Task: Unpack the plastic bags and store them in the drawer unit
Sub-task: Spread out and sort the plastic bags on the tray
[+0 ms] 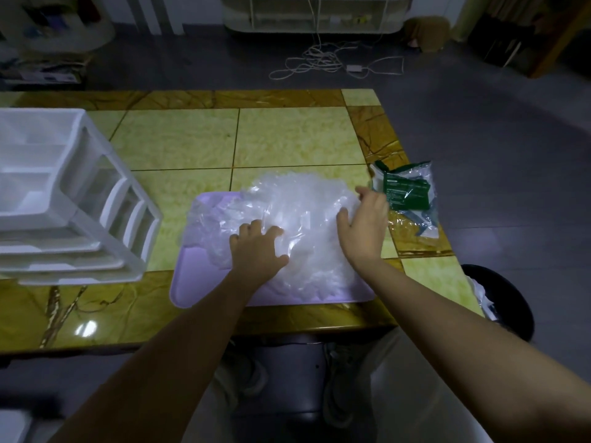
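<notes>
Head view, both hands [259, 247] [364, 225] spread flat on plastic bags [300, 212]

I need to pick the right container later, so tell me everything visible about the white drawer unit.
The drawer unit is white, translucent-looking plastic, standing on the tiled table at its left side. Its top is an open tray split into compartments. Stacked drawers with curved handles sit below. Neither hand touches it.

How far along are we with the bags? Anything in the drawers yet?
Done: the green-labelled wrapper lies opened at the table's right edge, and the clear plastic bags are piled loose on the lilac tray. In hand: the left hand and right hand rest spread on the pile. Left: the white drawer unit shows no bags that I can see, so storing looks not yet started.
</notes>
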Motion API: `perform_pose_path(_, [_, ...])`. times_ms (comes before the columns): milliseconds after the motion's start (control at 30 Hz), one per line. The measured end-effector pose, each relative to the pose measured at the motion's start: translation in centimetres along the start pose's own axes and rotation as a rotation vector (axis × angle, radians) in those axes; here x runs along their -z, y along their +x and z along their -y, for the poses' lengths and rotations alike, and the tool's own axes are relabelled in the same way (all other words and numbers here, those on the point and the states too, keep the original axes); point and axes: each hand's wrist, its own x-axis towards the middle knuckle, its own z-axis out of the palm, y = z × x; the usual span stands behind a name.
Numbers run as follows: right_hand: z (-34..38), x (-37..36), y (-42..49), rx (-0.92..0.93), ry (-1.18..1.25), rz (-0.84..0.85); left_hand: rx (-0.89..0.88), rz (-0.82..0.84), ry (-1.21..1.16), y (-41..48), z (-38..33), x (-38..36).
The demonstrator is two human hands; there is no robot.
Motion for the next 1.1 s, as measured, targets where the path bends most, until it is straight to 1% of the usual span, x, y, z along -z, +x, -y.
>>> perform_pose_path(33, [1.2,0.0,-0.1,0.125,0.096,-0.041,0.011,-0.004,-0.007,0.1,-0.1,0.0])
perform_pose_path(67, [2.7,-0.1,-0.3,0.259,0.197,0.007,0.019,-0.008,-0.003,0.2,-0.3,0.0])
perform_pose_path(100, [4.0,-0.4,-0.5,0.362,0.276,0.132,0.025,-0.009,0.005,0.3,-0.3,-0.1])
perform_pose_path(133, [5.2,-0.7,-0.9,0.407,0.305,0.306,0.031,-0.005,0.011,0.3,-0.3,-0.2])
perform_pose_path(167, [5.7,-1.3,-1.1,0.400,0.254,0.488,0.035,-0.005,0.012,0.4,-0.3,-0.2])
perform_pose_path(200, [5.7,-2.0,-1.1,0.336,0.167,0.633,0.040,-0.004,0.005,0.4,-0.2,-0.2])
perform_pose_path(233, [5.0,-2.6,-0.8,0.188,0.118,0.711,0.044,0.003,-0.007,0.4,-0.1,-0.2])
perform_pose_path(267, [4.4,-2.8,-0.5,0.011,0.131,0.721,0.050,0.017,-0.026,0.4,0.0,-0.1])
perform_pose_path(300, [3.6,-2.8,0.0,-0.149,0.173,0.661,0.056,0.033,-0.048,0.4,0.0,-0.1])
perform_pose_path(333, [2.8,-2.8,0.6,-0.248,0.219,0.554,0.060,0.045,-0.070,0.4,0.0,0.0])
perform_pose_path(367, [2.2,-2.6,1.0,-0.293,0.241,0.447,0.061,0.053,-0.084,0.5,0.0,0.0])
perform_pose_path(400, [1.9,-2.4,1.3,-0.302,0.266,0.340,0.062,0.059,-0.091,0.5,0.0,0.1])
perform_pose_path(467, [2.7,-1.9,1.1,-0.191,0.336,0.131,0.066,0.071,-0.096,0.6,-0.1,0.1])
perform_pose_path(500, [3.3,-2.0,0.8,-0.130,0.403,0.104,0.072,0.077,-0.096,0.6,-0.1,0.2])
perform_pose_path(533, [3.9,-2.3,0.5,-0.094,0.474,0.146,0.077,0.081,-0.094,0.7,-0.2,0.2])
perform_pose_path(567, [4.2,-2.9,0.3,-0.106,0.532,0.286,0.080,0.079,-0.087,0.7,-0.2,0.2])
perform_pose_path(600, [4.3,-3.5,0.2,-0.165,0.573,0.496,0.082,0.073,-0.078,0.7,-0.2,0.2])
perform_pose_path(633, [4.1,-4.1,0.1,-0.258,0.542,0.647,0.081,0.069,-0.073,0.7,-0.2,0.2])
perform_pose_path(667, [3.7,-4.3,0.3,-0.346,0.476,0.683,0.080,0.072,-0.079,0.7,-0.1,0.2])
perform_pose_path(700, [3.1,-4.3,0.6,-0.407,0.404,0.617,0.079,0.077,-0.091,0.7,-0.1,0.2])
perform_pose_path(733, [2.5,-4.0,0.9,-0.429,0.357,0.480,0.078,0.081,-0.102,0.7,-0.1,0.2])
perform_pose_path(767, [2.0,-3.6,1.0,-0.400,0.324,0.337,0.079,0.084,-0.111,0.7,-0.1,0.2])
perform_pose_path(800, [2.0,-3.0,0.7,-0.339,0.321,0.245,0.081,0.089,-0.115,0.7,-0.1,0.3])
perform_pose_path(833, [2.3,-2.5,0.4,-0.255,0.344,0.212,0.084,0.092,-0.117,0.8,-0.2,0.3])
perform_pose_path(867, [2.8,-2.2,-0.1,-0.189,0.362,0.237,0.085,0.096,-0.119,0.8,-0.2,0.4])
perform_pose_path(900, [3.1,-2.2,-0.6,-0.146,0.344,0.319,0.085,0.103,-0.119,0.8,-0.2,0.4])
perform_pose_path(933, [3.2,-2.5,-0.8,-0.139,0.266,0.436,0.083,0.109,-0.119,0.8,-0.2,0.5])
perform_pose_path(1000, [2.5,-3.4,-1.1,-0.175,-0.038,0.686,0.074,0.118,-0.108,0.7,-0.2,0.6])
perform_pose_path(1033, [2.1,-3.8,-1.0,-0.160,-0.193,0.752,0.067,0.121,-0.097,0.7,-0.1,0.6])
perform_pose_path(1100, [1.3,-4.3,-0.9,-0.003,-0.387,0.791,0.061,0.111,-0.063,0.6,-0.1,0.4])
